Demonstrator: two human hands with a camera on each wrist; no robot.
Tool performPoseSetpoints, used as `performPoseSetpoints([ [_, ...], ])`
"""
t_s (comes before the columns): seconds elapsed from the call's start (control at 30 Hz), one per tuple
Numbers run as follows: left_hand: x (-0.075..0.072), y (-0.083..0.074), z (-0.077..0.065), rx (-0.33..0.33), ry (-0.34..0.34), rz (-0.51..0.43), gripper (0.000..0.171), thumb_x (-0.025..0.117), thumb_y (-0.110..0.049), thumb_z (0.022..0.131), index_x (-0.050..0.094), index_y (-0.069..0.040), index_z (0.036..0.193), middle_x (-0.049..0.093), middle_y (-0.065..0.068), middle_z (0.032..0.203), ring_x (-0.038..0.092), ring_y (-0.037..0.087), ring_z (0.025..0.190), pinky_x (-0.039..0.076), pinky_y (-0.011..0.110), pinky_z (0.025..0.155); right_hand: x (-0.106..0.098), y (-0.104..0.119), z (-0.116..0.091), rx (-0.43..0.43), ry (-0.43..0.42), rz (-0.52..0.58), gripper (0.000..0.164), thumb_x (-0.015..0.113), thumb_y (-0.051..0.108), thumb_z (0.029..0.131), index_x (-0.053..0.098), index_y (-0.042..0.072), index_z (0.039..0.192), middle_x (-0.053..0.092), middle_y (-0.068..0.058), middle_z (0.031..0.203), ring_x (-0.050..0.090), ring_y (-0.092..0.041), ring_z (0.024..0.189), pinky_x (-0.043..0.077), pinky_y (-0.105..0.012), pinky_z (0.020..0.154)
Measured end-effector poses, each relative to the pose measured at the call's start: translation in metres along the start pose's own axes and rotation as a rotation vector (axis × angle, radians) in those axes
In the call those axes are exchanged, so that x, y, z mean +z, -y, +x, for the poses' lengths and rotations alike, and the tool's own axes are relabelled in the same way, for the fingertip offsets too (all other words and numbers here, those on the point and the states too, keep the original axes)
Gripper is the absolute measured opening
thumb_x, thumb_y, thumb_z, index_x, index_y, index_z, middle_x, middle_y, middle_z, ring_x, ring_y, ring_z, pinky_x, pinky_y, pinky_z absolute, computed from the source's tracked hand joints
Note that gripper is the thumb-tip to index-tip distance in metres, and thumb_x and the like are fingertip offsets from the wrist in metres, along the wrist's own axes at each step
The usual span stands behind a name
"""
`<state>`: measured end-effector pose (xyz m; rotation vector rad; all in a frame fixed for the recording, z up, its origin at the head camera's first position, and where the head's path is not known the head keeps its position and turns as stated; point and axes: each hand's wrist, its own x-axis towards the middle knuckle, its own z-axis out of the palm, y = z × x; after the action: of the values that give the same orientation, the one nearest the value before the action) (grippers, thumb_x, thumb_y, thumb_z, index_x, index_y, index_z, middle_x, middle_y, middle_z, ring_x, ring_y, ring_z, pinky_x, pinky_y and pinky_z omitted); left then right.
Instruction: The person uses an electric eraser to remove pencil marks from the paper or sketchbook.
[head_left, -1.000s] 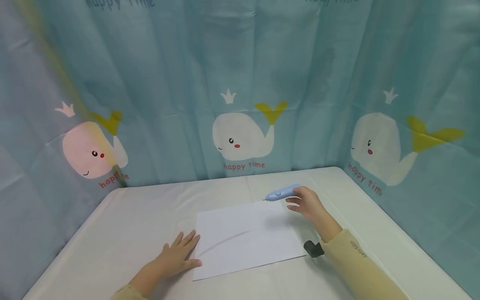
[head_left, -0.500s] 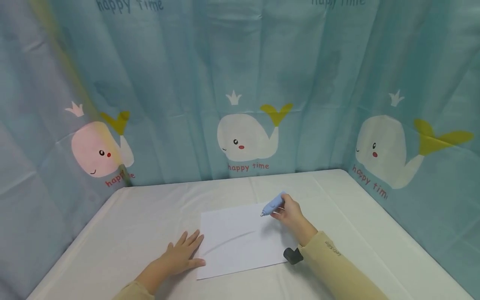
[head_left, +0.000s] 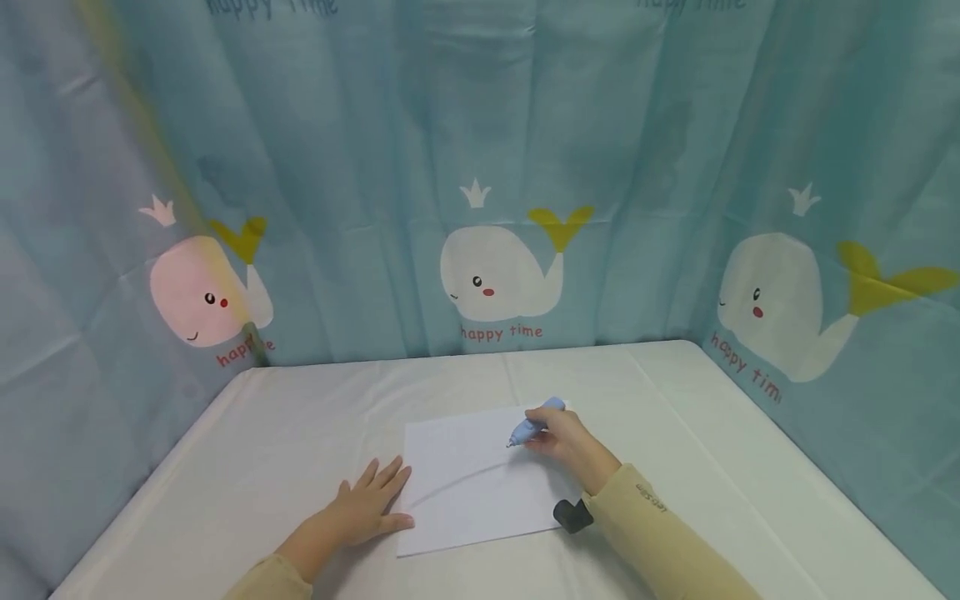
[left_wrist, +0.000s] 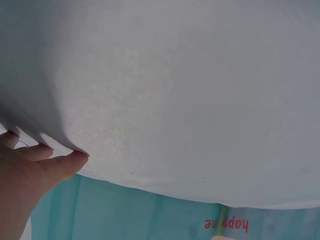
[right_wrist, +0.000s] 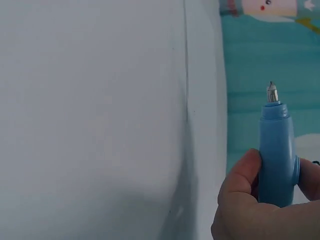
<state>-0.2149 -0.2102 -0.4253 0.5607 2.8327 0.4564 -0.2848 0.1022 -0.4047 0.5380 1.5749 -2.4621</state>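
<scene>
A white sheet of paper [head_left: 472, 500] lies on the white-covered table, with a faint grey streak running across it. My left hand [head_left: 362, 510] rests at the sheet's left edge, fingers spread and straight; the left wrist view shows some of its fingertips [left_wrist: 80, 157]. Over the sheet's upper right part, my right hand [head_left: 564, 442] holds a light blue electric eraser [head_left: 528, 429], slanted with its metal tip toward the paper. In the right wrist view the pen-shaped eraser [right_wrist: 276, 150] sits between thumb and fingers, a side button showing. Its tip hovers close over the streak's right end.
A white cloth covers the table [head_left: 300, 433]. Blue curtains [head_left: 360, 208] printed with whales hang along the back and both sides. A black device [head_left: 573, 516] sits beneath the right wrist, overlapping the paper's lower right corner in the head view.
My right hand has moved left and down over the paper with the electric eraser, tilting its tip lower. The left hand keeps its place at the sheet's edge. The head view has shifted slightly.
</scene>
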Motion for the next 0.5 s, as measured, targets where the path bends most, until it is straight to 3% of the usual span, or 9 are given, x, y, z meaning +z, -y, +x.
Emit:
performPoseSetpoints([
  [0.17, -0.0026, -0.0013, 0.0011, 0.016, 0.003, 0.007, 0.083, 0.063, -0.053, 0.088, 0.036, -0.002, 0.148, 0.025, 0.021, 0.156, 0.014, 0.052, 0.14, 0.013, 0.078, 0.098, 0.002, -0.0028, 0.0005, 0.0, 0.012, -0.077, 0.06, 0.06, -0.004, 0.092, 0.025, -0.017, 0.14, 0.04, -0.033, 0.137, 0.047, -0.041, 0.124, 0.046, -0.04, 0.095],
  [0.3, -0.0054, -0.0004, 0.0034, 0.019, 0.007, 0.006, 0.083, 0.062, -0.052, 0.089, 0.035, -0.002, 0.149, 0.023, 0.02, 0.157, 0.013, 0.051, 0.141, 0.012, 0.078, 0.098, 0.0055, -0.0021, -0.0006, 0.059, 0.067, -0.012, 0.063, 0.061, 0.005, 0.095, 0.023, -0.015, 0.14, 0.043, -0.026, 0.13, 0.05, -0.028, 0.109, 0.047, -0.029, 0.081],
  [0.4, -0.0048, 0.0017, 0.0043, 0.015, 0.019, 0.009, 0.084, 0.062, -0.053, 0.089, 0.034, -0.002, 0.149, 0.023, 0.02, 0.157, 0.013, 0.051, 0.141, 0.012, 0.078, 0.099, 0.0086, -0.0018, -0.0022, 0.127, 0.108, -0.012, 0.052, 0.055, 0.016, 0.099, 0.027, -0.01, 0.134, 0.049, -0.018, 0.111, 0.052, -0.021, 0.092, 0.047, -0.026, 0.074],
  [0.5, -0.0036, 0.0032, 0.0037, 0.011, 0.029, 0.012, 0.084, 0.062, -0.053, 0.089, 0.034, -0.002, 0.149, 0.022, 0.02, 0.157, 0.012, 0.051, 0.141, 0.012, 0.078, 0.099, 0.0098, -0.0023, -0.0024, 0.15, 0.098, -0.144, 0.036, 0.047, 0.03, 0.102, 0.04, -0.003, 0.113, 0.051, -0.008, 0.082, 0.049, -0.015, 0.068, 0.042, -0.023, 0.062],
])
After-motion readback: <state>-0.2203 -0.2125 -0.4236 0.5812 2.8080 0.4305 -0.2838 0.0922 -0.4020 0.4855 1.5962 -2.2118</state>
